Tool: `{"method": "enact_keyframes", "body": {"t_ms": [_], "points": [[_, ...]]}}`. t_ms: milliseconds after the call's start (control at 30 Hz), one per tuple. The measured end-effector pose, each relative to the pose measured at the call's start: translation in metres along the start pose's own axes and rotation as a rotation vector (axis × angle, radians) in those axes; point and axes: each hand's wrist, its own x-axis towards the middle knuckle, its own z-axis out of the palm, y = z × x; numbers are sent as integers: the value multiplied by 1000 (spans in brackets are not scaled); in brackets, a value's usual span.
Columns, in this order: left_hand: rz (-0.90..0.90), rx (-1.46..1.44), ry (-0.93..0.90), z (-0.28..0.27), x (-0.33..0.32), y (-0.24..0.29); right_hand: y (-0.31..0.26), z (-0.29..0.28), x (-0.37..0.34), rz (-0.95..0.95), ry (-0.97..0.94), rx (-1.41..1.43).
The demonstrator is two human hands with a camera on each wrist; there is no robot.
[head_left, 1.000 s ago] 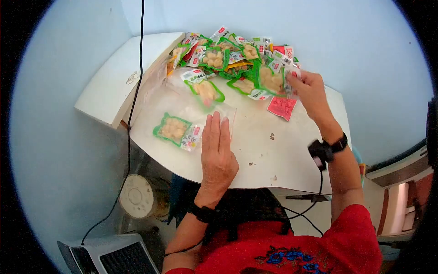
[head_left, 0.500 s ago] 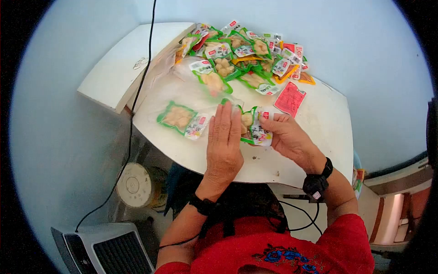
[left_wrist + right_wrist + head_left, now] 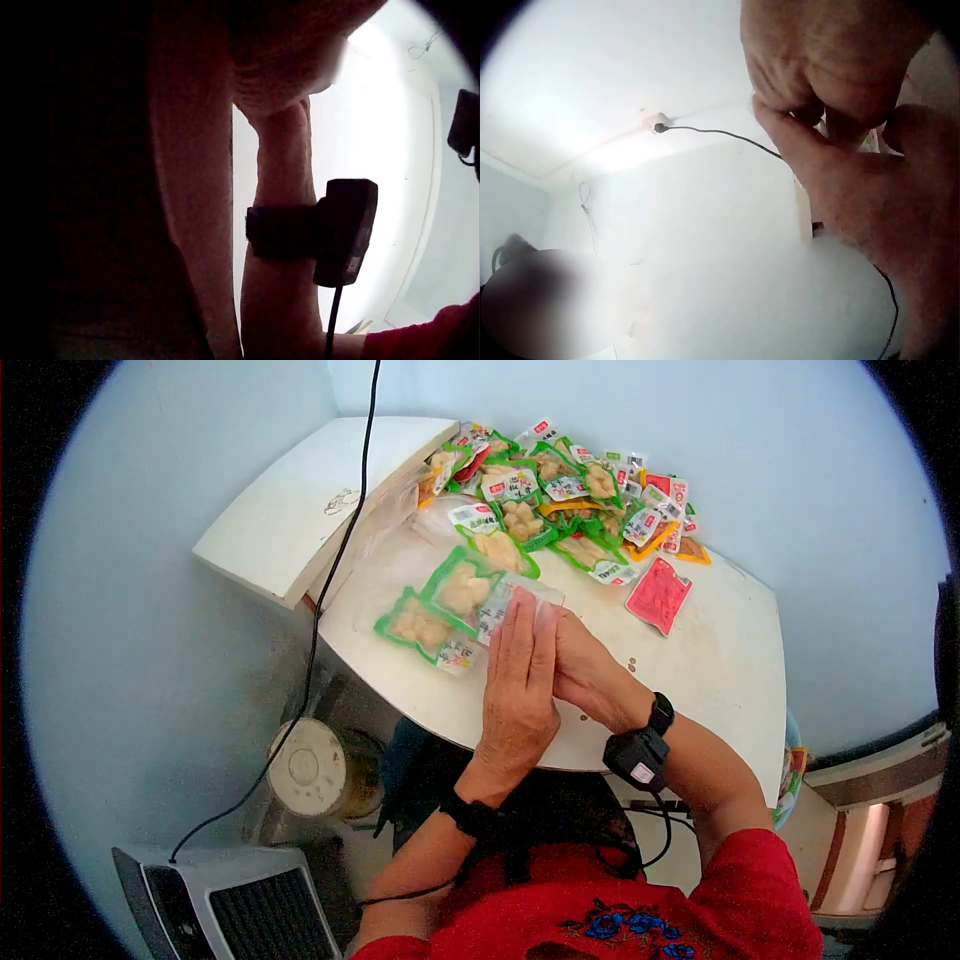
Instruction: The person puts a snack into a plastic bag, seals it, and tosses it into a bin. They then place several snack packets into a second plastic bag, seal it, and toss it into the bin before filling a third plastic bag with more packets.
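Note:
In the head view, a green-edged snack packet (image 3: pixel 463 592) with pale lumps lies tilted at the front left of the table, its white printed end under the hands. My left hand (image 3: pixel 522 700) lies over that end with straight fingers held together. Close against it, my right hand (image 3: pixel 595 672) grips the same end, its fingertips hidden behind the left hand. A second green-edged packet (image 3: pixel 418 624) lies partly beneath the first. Clear plastic film (image 3: pixel 375 575) spreads around both packets. The right wrist view shows the right thumb and fingers bent near the left hand.
A heap of snack packets (image 3: pixel 560 490) lies along the wall at the back of the white table (image 3: pixel 720 680). A red packet (image 3: pixel 660 596) lies right of it. A raised white board (image 3: pixel 320 490) borders the left side, and a black cable (image 3: pixel 340 560) hangs before it.
The right hand took a green-edged packet from near the heap and brought it left to the left hand. That packet now overlaps the one lying at the front left.

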Motion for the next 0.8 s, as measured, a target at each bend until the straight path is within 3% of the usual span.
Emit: {"method": "enact_keyframes", "body": {"t_ms": [100,200,300,367,567,800], "points": [[3,-15,34,1,1,-2,-3,-6,-1,-8,-54,-260],[17,0,28,0,1,-2,3,0,-5,-5,14,-166],[16,12,-10,1,0,-3,8,17,-4,-4,261,-42],[13,28,-37,2,-3,-3,9,16,-1,-16,314,5],[19,120,-42,4,-4,-5,13,0,14,-14,165,-30],[12,39,-54,1,-1,1,5,-9,14,-14,167,-208]]}}
